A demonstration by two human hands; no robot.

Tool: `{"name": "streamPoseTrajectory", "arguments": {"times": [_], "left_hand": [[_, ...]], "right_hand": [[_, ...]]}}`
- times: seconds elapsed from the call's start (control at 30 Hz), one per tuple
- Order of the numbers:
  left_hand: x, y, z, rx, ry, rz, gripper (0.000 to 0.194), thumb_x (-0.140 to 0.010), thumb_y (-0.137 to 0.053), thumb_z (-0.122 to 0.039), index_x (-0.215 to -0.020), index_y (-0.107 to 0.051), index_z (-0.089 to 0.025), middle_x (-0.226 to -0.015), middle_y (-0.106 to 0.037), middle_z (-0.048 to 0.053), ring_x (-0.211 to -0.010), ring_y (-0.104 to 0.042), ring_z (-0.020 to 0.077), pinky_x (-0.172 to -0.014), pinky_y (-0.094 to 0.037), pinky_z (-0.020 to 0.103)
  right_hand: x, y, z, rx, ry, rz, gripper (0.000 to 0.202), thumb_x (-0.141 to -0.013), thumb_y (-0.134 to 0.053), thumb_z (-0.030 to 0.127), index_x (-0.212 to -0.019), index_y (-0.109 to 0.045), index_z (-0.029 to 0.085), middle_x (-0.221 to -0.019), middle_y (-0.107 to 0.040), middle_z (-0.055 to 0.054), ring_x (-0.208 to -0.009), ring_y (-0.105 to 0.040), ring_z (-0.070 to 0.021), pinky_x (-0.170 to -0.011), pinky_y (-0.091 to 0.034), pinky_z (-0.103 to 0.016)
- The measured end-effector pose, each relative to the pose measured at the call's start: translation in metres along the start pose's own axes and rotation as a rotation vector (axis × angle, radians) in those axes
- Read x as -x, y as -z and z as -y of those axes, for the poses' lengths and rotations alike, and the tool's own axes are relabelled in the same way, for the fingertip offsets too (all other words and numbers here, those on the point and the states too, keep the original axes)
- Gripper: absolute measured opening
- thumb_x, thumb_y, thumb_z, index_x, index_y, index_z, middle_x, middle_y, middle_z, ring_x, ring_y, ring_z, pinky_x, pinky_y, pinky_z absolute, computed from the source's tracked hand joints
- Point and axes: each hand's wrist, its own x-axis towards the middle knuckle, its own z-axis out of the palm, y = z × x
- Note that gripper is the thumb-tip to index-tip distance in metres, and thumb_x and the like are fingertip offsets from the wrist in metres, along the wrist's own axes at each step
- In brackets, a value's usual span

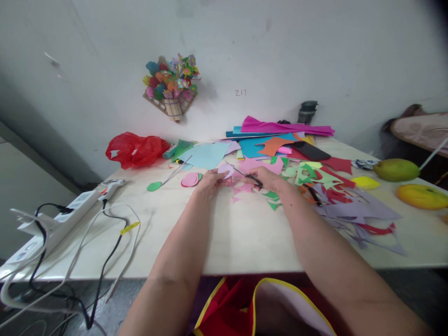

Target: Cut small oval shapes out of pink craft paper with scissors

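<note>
My left hand (211,182) pinches a pale lilac paper piece (226,171) with a rounded edge. Dark-handled scissors (255,179) sit in the closed fingers of my right hand (265,178), their blades reaching left to the lilac piece. Beneath and behind the hands lie pink paper offcuts (259,164) and small green scraps (272,196). Left of my left hand rests a small pile of pink paper circles (190,179), with green and red edges showing under it. Farther left, a green paper circle (154,186) touches a thin stick.
Coloured scraps (350,205) heap on the right beside mangoes (396,169). Paper sheets (206,154) and a black phone-like slab (311,150) lie behind. A red plastic bag (136,149) sits back left. A power strip (63,219) with loose cables lines the left edge.
</note>
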Motion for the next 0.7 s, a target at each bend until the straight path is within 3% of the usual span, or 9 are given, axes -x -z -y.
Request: {"name": "streamPoseTrajectory", "arguments": {"times": [0.4,0.7], "left_hand": [[0.0018,0.0030,-0.0036,-0.002,0.073,0.012,0.002,-0.079,-0.060,-0.005,-0.080,-0.061,-0.004,-0.061,-0.066,0.009,-0.048,-0.061,0.0110,-0.051,-0.051,0.017],[0.0011,0.0093,-0.0041,0.028,0.133,0.052,0.003,-0.080,-0.059,-0.006,-0.077,-0.059,-0.005,-0.057,-0.062,0.006,-0.047,-0.061,0.0100,-0.045,-0.050,0.014]], "right_hand": [[-0.0016,0.0051,-0.0051,-0.002,0.026,0.029,0.035,-0.063,-0.073,0.041,-0.057,-0.052,0.014,-0.048,-0.038,0.005,-0.039,-0.036,-0.0049,-0.034,-0.028,-0.019],[0.0049,0.0071,0.0024,0.039,0.008,0.030,0.034,-0.064,-0.071,0.041,-0.076,-0.068,0.010,-0.050,-0.049,0.001,-0.039,-0.036,-0.0053,-0.035,-0.028,-0.020]]}}
